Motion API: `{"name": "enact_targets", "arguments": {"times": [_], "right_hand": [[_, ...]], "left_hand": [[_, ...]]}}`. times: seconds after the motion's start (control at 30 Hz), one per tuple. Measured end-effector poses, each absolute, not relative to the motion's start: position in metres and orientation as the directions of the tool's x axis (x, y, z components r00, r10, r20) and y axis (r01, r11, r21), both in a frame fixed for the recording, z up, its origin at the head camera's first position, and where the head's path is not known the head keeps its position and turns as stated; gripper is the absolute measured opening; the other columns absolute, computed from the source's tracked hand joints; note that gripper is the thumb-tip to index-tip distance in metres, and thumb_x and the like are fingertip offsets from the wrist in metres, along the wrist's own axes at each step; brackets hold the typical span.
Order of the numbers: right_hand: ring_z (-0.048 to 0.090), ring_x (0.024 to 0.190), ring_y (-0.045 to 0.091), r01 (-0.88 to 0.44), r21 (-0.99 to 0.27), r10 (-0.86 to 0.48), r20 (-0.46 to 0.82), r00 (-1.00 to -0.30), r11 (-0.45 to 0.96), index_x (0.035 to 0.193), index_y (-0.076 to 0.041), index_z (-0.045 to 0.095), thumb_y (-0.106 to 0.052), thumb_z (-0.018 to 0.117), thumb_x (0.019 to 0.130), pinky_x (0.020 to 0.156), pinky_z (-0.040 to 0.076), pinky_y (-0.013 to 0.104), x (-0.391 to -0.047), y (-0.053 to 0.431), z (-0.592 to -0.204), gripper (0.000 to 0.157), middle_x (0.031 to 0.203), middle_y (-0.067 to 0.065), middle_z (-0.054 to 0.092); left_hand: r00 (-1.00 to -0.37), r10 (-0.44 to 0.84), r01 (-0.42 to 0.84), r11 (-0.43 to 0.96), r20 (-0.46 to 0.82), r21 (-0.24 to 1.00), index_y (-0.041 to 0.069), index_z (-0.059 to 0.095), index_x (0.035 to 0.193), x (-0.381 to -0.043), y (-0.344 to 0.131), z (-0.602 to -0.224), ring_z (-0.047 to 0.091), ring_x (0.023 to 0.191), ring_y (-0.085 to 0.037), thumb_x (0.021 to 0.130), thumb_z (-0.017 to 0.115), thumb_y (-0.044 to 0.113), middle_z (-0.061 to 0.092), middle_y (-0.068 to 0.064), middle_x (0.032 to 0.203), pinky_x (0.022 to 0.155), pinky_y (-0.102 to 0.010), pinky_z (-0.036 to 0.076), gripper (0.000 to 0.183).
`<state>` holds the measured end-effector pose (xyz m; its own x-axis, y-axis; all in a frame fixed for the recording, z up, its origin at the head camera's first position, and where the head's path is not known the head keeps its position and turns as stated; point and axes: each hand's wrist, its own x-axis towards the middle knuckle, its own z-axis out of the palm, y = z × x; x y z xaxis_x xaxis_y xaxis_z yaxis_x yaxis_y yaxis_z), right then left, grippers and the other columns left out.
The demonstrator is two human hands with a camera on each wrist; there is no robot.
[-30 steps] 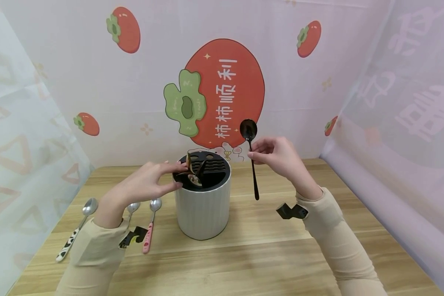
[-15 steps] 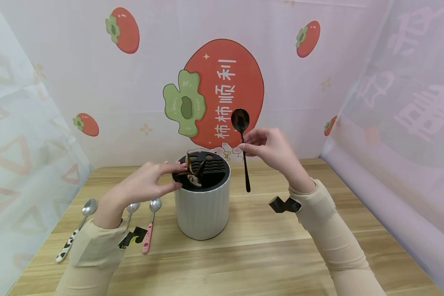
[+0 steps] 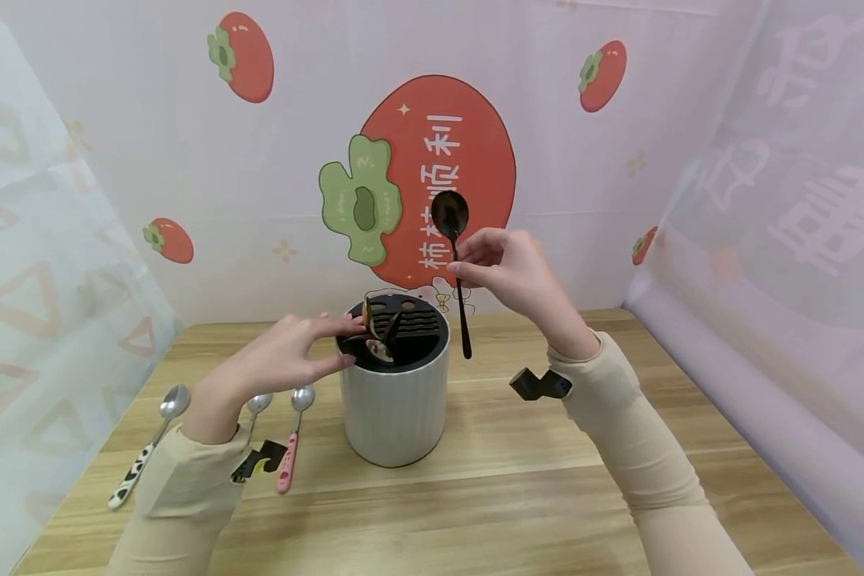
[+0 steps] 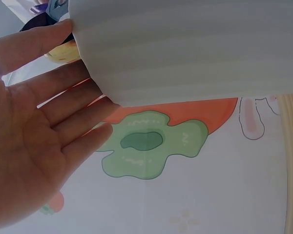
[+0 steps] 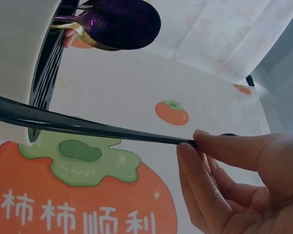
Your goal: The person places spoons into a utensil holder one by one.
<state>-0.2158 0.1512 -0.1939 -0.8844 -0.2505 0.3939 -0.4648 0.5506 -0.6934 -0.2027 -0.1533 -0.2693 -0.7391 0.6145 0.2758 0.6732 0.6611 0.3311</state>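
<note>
Wooden table (image 3: 490,504), right grip (image 3: 513,268) aloft with black spoon (image 3: 450,214) bowl-up

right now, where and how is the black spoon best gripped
Pinch the black spoon on its upper handle, just below the bowl, coming from the person's right; the right hand grips it there. It is nearly upright, bowl up, and the slim handle suits thumb and fingers. This likely works best: the lower handle hangs free, and the ribbed utensil holder stands to the left.
</note>
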Motion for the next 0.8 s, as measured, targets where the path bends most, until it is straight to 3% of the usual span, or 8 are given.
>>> {"name": "enact_targets", "arguments": {"times": [0.43,0.8], "right_hand": [[0.066,0.072,0.013,-0.504,-0.671,-0.259,0.436,-0.862,0.544,0.092,-0.009,0.070,-0.019,0.077,0.079,0.067,0.053,0.026,-0.221,0.134,-0.182,0.018,0.085,0.004,0.070],[0.069,0.077,0.020,-0.496,-0.744,-0.251,0.428,-0.868,0.447,0.094,-0.004,0.070,-0.014,0.076,0.080,0.068,0.057,0.027,-0.221,0.126,-0.178,0.018,0.088,0.008,0.070]], "left_hand": [[-0.740,0.617,0.672,0.659,0.268,0.337,0.020,0.057,0.133,-0.204,-0.152,-0.270,0.054,0.123,-0.027,0.088,0.065,0.030,0.058,-0.005,0.133,0.099,-0.048,0.045,0.047],[-0.746,0.610,0.665,0.662,0.267,0.345,0.019,0.057,0.133,-0.204,-0.153,-0.269,0.055,0.123,-0.027,0.088,0.065,0.029,0.058,-0.006,0.132,0.098,-0.048,0.045,0.046]]}}
